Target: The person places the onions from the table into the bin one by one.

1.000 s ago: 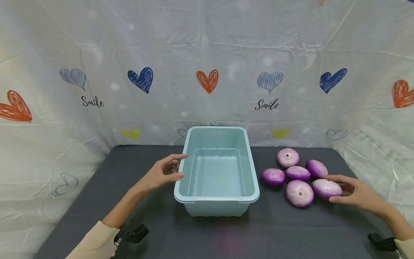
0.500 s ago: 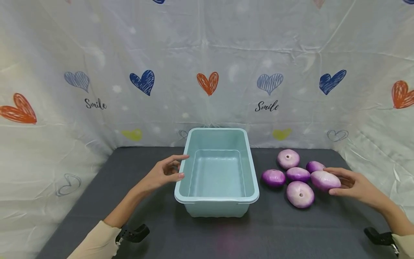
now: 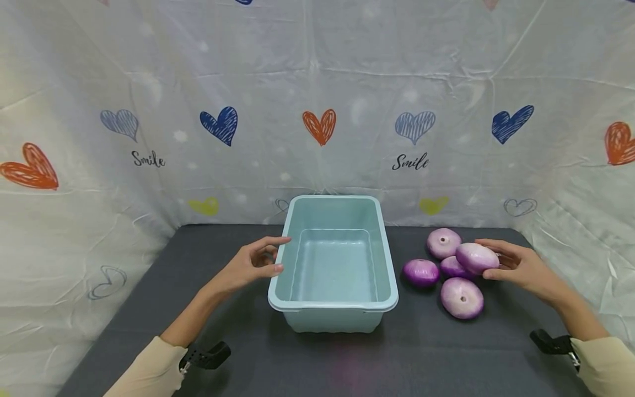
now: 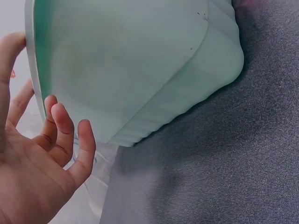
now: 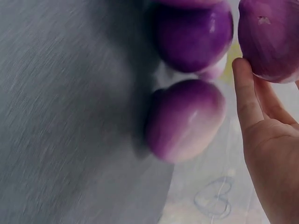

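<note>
My left hand [image 3: 253, 259] holds the left rim of a pale blue-green plastic basin [image 3: 329, 306], with index finger and thumb at the rim. In the left wrist view its other fingers [image 4: 85, 144] curl beside the basin's outer wall. My right hand [image 3: 521, 270] grips a purple-white onion [image 3: 477, 258] by its right side, raised over the group of onions. The right wrist view shows that onion [image 5: 271, 39] at the fingertips, apart from another onion [image 5: 187, 121] below. In the head view, the held onion partly covers a purple onion [image 3: 452, 268].
Around the raised onion lie a pale onion [image 3: 444, 243] at the back, a purple one [image 3: 421, 273] nearest the basin, and a large pale one [image 3: 462, 298] in front. A dark cloth [image 3: 238, 342] covers the table. Behind hangs a white curtain [image 3: 268, 154] with printed hearts.
My right hand has lifted the onion off the cloth and carried it left and back, over the other onions. The left hand stays at the basin's rim.
</note>
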Motion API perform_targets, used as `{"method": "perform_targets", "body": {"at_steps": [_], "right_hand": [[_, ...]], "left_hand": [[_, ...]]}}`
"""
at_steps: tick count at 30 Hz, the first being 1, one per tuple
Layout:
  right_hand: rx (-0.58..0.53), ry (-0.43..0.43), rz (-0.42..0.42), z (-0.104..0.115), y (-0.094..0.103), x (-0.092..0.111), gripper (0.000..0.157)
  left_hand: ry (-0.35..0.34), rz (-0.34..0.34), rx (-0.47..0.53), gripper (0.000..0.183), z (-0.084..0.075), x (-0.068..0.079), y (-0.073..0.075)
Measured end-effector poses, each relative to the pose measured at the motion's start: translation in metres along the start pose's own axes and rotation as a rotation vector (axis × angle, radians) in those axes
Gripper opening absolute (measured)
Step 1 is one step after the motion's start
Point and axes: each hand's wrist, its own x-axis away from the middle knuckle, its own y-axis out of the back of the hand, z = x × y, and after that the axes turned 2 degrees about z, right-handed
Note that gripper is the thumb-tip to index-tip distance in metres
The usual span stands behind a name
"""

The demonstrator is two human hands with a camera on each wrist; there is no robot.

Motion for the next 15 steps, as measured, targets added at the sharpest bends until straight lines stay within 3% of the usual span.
{"method": "perform_targets", "body": {"at_steps": [15], "right_hand": [[-0.081,-0.002,0.020,0.017,-0.022,-0.033,0.061]], "left_hand": [[0.013,-0.028,0.004,0.054,-0.002,0.000,-0.002]]}}
